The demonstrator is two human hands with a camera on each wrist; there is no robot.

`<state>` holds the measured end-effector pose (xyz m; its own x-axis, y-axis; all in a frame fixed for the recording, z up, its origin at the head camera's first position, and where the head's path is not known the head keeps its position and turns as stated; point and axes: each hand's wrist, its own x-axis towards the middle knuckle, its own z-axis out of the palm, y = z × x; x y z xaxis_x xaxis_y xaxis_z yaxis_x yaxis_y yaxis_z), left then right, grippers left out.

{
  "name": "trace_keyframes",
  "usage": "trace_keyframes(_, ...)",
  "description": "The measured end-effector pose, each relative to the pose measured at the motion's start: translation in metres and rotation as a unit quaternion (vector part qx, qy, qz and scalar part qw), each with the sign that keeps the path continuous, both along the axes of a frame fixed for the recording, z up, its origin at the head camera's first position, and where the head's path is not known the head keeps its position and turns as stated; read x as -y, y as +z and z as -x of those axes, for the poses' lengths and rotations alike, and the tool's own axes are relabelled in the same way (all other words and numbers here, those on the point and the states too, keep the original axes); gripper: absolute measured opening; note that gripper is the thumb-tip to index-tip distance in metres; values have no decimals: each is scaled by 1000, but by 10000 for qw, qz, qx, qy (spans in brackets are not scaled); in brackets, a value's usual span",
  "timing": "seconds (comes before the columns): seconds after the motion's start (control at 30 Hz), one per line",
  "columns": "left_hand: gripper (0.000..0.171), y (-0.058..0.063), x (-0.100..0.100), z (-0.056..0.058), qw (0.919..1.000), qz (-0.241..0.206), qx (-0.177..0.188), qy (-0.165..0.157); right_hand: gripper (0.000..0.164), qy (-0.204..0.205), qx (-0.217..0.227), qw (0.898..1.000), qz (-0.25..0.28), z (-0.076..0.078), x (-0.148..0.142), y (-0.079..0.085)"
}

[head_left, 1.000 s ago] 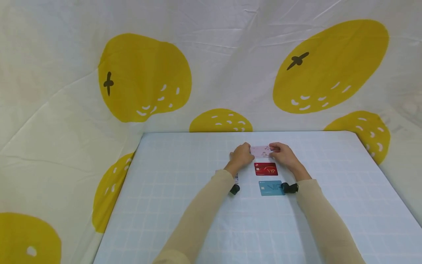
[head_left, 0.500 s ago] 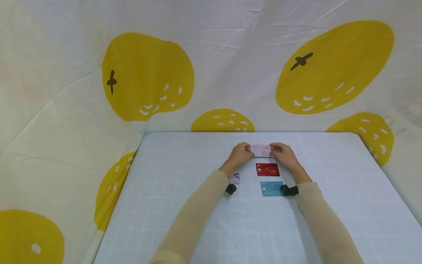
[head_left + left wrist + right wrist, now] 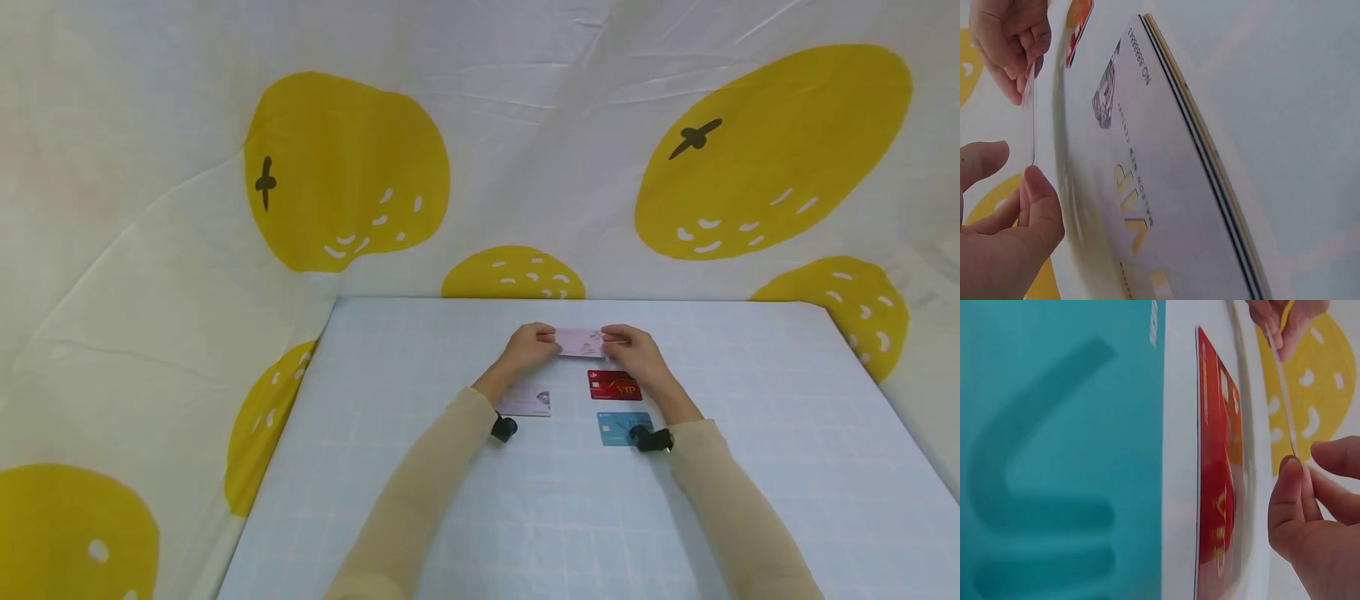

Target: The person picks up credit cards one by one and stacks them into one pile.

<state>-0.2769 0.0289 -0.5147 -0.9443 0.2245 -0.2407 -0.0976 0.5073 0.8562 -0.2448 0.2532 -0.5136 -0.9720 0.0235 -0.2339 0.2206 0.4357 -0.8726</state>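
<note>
Pink card (image 3: 579, 342), 11 o'clock from the red card (image 3: 609, 385), is pinched by left hand (image 3: 527, 347) at its 9 o'clock and right hand (image 3: 635, 350) at 3; step judged as positioning, next probably calling for level lowering, then release.

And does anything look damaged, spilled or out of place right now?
Nothing stands out. The pale pink rectangular card is held between left fingers and right fingers; the red gold-lettered card, light-blue card and neat stack of silvery-white cards lie flat, with no visible damage.
</note>
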Motion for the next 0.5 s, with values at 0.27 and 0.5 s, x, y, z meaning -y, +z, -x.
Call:
trace_keyframes(0.27, 39, 0, 31, -6, 9993, -313, -113, -196, 44, 61, -15, 9997, 223, -6, 23, -1)
trace_keyframes(0.5, 39, 0, 60, -14, 9986, -508, 9, -130, 40, 318, -218, 9987, 344, -16, 45, 5)
